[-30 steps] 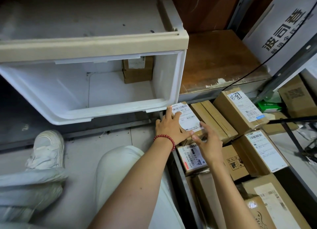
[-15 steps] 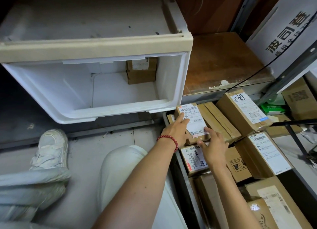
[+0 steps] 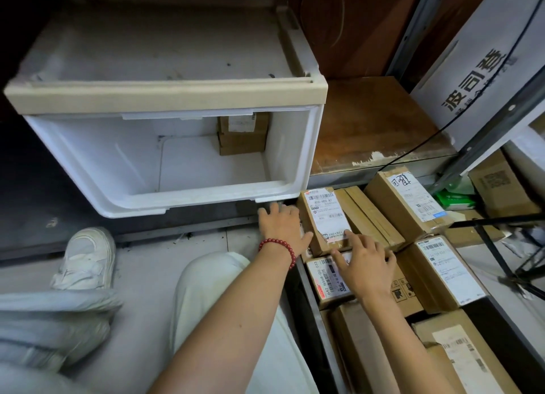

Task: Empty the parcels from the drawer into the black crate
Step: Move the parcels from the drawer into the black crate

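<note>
Both are released, fingers straight: left grip (image 3: pixel 280 225) beside, right grip (image 3: pixel 364 263) on the labelled brown cardboard parcel (image 3: pixel 327 216) in the black crate (image 3: pixel 309 311). One small brown cardboard box (image 3: pixel 241 137) sits up-left in the white plastic drawer (image 3: pixel 177 206), nearer the left grip.

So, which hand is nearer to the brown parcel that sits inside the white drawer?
Left. The left hand is just outside the front rim of the drawer, in front of that parcel. The right hand is further right, touching a labelled box.
</note>
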A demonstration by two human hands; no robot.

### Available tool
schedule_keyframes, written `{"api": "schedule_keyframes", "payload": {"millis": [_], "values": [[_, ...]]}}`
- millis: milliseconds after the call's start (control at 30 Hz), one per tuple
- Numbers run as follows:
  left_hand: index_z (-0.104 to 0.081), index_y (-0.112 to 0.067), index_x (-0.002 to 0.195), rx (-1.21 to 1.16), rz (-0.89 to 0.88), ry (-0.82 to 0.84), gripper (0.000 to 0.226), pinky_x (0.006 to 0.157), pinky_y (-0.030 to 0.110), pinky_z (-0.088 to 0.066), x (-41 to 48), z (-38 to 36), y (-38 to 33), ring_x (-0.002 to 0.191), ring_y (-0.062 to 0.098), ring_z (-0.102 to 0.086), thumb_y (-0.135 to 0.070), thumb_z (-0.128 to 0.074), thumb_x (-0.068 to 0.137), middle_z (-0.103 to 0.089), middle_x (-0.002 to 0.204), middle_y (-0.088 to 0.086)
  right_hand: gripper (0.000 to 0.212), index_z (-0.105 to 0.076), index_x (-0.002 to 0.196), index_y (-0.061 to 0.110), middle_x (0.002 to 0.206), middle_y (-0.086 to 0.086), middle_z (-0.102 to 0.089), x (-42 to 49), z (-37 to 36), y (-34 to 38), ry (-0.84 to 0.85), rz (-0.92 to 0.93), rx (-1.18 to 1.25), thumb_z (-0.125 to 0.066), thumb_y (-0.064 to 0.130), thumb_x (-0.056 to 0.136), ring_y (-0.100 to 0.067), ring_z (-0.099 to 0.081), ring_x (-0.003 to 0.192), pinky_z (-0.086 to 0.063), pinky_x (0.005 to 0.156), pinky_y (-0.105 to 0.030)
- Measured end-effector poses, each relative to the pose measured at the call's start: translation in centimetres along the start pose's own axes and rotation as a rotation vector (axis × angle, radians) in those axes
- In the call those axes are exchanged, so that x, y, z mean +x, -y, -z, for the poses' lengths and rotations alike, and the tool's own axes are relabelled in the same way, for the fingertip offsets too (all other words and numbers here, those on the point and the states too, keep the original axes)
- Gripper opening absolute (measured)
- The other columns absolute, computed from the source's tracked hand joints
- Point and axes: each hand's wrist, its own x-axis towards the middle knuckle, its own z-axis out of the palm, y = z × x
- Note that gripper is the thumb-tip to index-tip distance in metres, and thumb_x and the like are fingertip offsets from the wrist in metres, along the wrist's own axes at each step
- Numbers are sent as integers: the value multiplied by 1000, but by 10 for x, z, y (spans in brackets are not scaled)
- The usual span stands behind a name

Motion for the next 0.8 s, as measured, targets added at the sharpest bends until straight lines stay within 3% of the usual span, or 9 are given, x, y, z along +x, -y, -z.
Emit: {"api": "schedule_keyframes", "payload": {"millis": [167, 333, 433, 633, 800], "values": [[-42, -16, 134, 45, 98, -81, 54, 96, 41, -34, 1, 39, 39, 126, 27, -41, -53, -39, 94, -50, 135, 8, 58, -34, 145, 25, 146, -4, -41, 9, 29, 24, -88, 158, 62, -43, 53, 95, -25, -39, 134, -33, 109, -42], [-26, -16, 147, 112, 101, -179, 64, 100, 44, -33, 1, 53, 92, 134, 27, -33, -50, -41, 95, -37, 148, 7, 54, -37, 144, 19, 143, -4, -44, 24, 45, 81, -173, 439, 90, -47, 43, 97, -23, -39, 130, -32, 108, -34], [-24, -16, 148, 75, 173, -173, 65, 100, 45, -35, 1, 47, 118, 132, 29, -37, -49, -43, 94, -40, 146, 9, 54, -37, 144, 17, 144, -6, -42, 34, 38, 116, -154, 530, 125, -50, 39, 96, -24, -38, 131, -32, 109, -35], [-26, -16, 146, -24, 221, -202, 66, 99, 48, -37, 27, 37, 147, 130, 32, -39, -48, -47, 93, -41, 143, 14, 61, -28, 148, 15, 151, -10, -30, 72, 18, 165, -105, 583, 128, -49, 39, 97, -27, -32, 137, -29, 111, -35], [-25, -15, 145, -2, 194, -205, 64, 95, 46, -37, 81, 26, 181, 126, 35, -41, -43, -49, 93, -42, 138, 17, 68, -17, 151, 15, 152, -19, -20, 132, -5, 197, 27, 475, 136, -50, 38, 97, -35, -26, 138, -30, 109, -42]]}}
